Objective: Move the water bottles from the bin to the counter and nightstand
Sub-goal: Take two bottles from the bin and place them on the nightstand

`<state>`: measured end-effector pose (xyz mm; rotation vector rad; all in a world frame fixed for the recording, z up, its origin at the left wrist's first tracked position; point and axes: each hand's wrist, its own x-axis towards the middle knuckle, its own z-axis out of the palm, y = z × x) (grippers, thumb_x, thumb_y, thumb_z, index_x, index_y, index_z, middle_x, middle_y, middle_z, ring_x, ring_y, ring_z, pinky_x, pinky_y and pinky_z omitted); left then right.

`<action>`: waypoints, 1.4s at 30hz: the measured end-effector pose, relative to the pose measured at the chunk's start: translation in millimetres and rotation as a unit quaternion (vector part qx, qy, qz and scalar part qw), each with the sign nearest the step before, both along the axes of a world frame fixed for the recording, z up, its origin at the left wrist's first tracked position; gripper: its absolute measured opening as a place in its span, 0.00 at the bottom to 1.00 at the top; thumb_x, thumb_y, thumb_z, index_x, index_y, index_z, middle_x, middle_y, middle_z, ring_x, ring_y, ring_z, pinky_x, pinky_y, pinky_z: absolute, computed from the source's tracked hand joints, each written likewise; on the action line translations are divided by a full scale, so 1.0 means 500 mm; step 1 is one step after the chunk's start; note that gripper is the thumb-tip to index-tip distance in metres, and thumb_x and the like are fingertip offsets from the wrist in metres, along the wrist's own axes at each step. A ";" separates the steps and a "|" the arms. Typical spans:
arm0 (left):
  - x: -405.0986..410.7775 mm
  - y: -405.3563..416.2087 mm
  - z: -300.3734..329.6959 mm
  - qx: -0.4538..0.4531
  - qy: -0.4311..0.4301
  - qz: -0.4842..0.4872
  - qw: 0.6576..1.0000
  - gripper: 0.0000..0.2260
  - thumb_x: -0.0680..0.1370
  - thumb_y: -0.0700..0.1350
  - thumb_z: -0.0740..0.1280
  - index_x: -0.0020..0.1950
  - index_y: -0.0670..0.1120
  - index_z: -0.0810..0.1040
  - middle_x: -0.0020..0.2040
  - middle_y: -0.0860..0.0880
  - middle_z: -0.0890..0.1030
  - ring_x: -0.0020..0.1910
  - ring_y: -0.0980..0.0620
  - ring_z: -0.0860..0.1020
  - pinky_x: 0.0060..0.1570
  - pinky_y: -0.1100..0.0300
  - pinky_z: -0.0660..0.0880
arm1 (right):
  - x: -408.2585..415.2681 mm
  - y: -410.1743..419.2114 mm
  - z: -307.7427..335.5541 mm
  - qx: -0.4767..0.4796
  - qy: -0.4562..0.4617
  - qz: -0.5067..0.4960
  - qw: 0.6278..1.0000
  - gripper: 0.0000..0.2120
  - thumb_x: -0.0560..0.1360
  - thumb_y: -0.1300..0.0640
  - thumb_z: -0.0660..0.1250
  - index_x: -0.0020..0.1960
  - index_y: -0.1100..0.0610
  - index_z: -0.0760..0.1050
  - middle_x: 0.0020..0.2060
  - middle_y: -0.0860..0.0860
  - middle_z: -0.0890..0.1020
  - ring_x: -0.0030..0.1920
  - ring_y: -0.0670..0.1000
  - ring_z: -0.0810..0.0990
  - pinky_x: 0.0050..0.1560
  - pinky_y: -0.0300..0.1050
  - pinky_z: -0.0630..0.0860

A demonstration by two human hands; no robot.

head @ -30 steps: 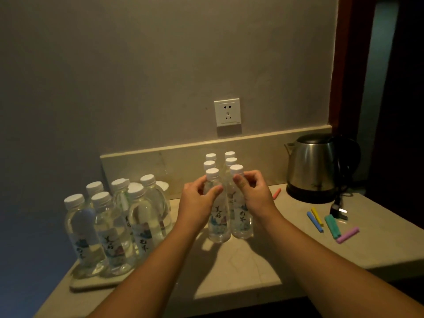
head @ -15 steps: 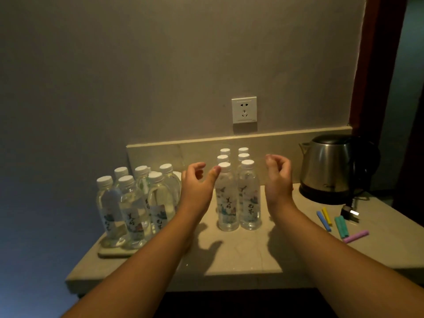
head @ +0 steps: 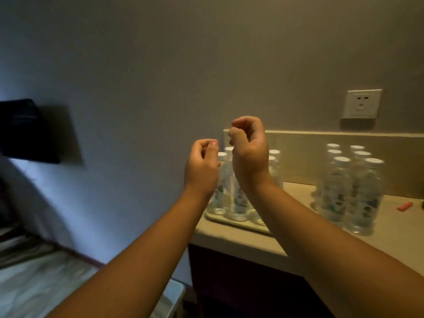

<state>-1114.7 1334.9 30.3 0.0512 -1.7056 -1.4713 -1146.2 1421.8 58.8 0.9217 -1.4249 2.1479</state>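
Several clear water bottles with white caps [head: 348,191] stand in rows on the beige counter [head: 252,239] at the right. More bottles [head: 219,193] stand on a pale tray [head: 231,222] at the counter's left end, partly hidden behind my wrists. My left hand [head: 202,166] and my right hand [head: 250,148] hover in the air in front of the tray bottles, fingers loosely curled, holding nothing. No bin is in view.
A white wall socket [head: 361,103] sits above the backsplash. A small pink stick [head: 405,206] lies at the counter's right edge. A dark box [head: 25,130] hangs on the left wall. A pale translucent edge [head: 172,297] shows low beside the dark cabinet.
My hands let go of the two front bottles and drew back with fingers curling. The view swung left, so the bottles now sit at the right and the kettle is out of view.
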 end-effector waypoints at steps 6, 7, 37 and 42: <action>0.140 -0.334 -0.030 0.053 -0.066 0.116 0.990 0.07 0.83 0.47 0.61 0.49 0.49 0.76 0.46 0.49 0.79 0.48 0.49 0.78 0.56 0.46 0.77 | 0.068 -0.322 -0.024 0.060 -0.108 0.071 0.990 0.06 0.75 0.62 0.62 0.43 0.52 0.72 0.37 0.52 0.75 0.37 0.51 0.72 0.35 0.43 0.67; 0.165 -0.391 -0.036 0.060 -0.076 0.130 0.987 0.07 0.83 0.47 0.61 0.47 0.49 0.76 0.45 0.49 0.79 0.48 0.49 0.78 0.56 0.46 0.77 | 0.075 -0.377 -0.037 0.077 -0.139 0.079 0.984 0.07 0.76 0.63 0.62 0.43 0.52 0.72 0.37 0.52 0.75 0.36 0.50 0.71 0.34 0.42 0.66; -0.212 -1.340 -0.675 0.208 -0.383 0.098 0.895 0.06 0.83 0.47 0.62 0.47 0.53 0.76 0.43 0.50 0.81 0.41 0.54 0.81 0.35 0.65 0.76 | -0.331 -1.283 -0.733 0.385 -0.447 0.070 0.804 0.10 0.79 0.57 0.61 0.40 0.55 0.73 0.37 0.52 0.77 0.35 0.51 0.74 0.35 0.44 0.72; -0.297 -1.402 -0.893 0.245 -0.455 0.061 0.854 0.04 0.82 0.47 0.62 0.51 0.52 0.77 0.48 0.47 0.81 0.47 0.50 0.81 0.48 0.55 0.81 | -0.398 -1.318 -0.935 0.416 -0.510 0.047 0.752 0.08 0.78 0.56 0.61 0.41 0.55 0.74 0.36 0.52 0.77 0.34 0.51 0.74 0.34 0.44 0.71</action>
